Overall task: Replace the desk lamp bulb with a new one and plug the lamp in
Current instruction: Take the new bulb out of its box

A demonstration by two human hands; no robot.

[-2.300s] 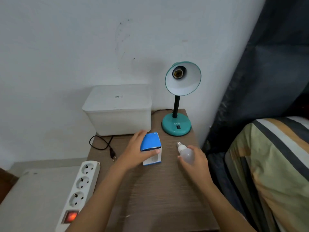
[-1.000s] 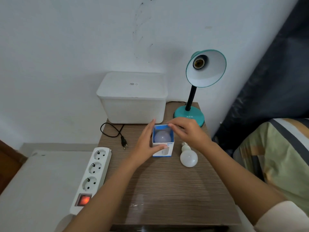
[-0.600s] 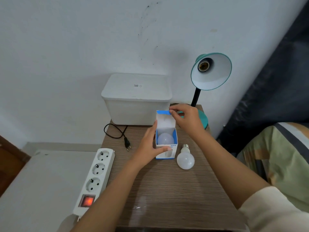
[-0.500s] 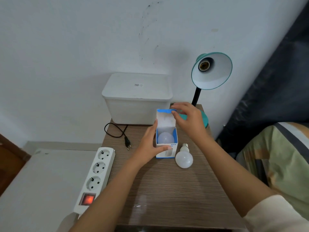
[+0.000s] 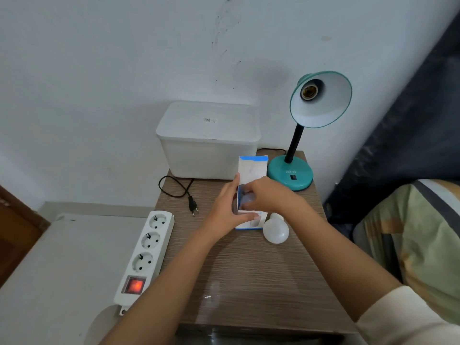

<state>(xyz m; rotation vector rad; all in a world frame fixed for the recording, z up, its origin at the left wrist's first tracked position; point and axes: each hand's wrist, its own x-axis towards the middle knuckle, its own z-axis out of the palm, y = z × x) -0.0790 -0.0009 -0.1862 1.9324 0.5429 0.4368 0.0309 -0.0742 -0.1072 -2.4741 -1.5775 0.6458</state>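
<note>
The open bulb box [image 5: 251,195] is gripped by the left hand [image 5: 227,210]; the boxed bulb [image 5: 245,200] is pinched by the right hand [image 5: 268,195], mid-table [image 5: 249,270]

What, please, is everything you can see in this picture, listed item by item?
Lamp: one, teal, back right of table, socket empty.
Plug: one, black, loose on table, left of box.
Box: one, blue and white, flap open, table centre.
New bulb: one, white, inside box.
Old bulb: one, white, lying right of box.
Bin: one, white, lidded, back of table.
Power strip: one, white, switch lit red, left edge of table.
Table: one, brown wood grain.
Bedding: striped, far right.
Left hand: steadies box.
Right hand: fingers in box at new bulb; grip unclear.
</note>
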